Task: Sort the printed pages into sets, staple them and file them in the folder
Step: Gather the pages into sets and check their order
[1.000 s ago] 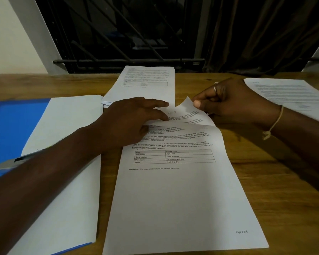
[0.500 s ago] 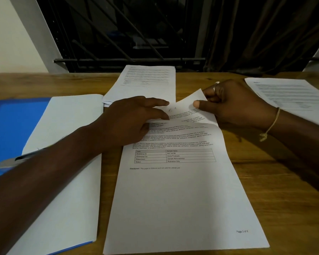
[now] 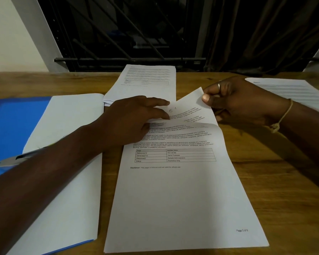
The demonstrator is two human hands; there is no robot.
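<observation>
A set of printed pages (image 3: 182, 196) lies in front of me on the wooden table (image 3: 276, 181); the top sheet reads "Page 2 of 6". My right hand (image 3: 236, 102) pinches its upper right corner and folds it up and back, showing a handwritten mark beneath. My left hand (image 3: 134, 118) rests flat on the upper left of the set with fingers straight. An open blue folder (image 3: 13, 126) holding white sheets (image 3: 68, 162) lies at the left.
A stack of printed pages (image 3: 145, 83) sits at the back centre. Another printed page (image 3: 291, 91) lies at the far right. A pen (image 3: 17, 160) rests on the folder, partly under my left forearm. A barred window and dark curtain stand behind the table.
My right hand has lifted the pinched corner a little higher and farther right. My left hand has stayed in place on the pages.
</observation>
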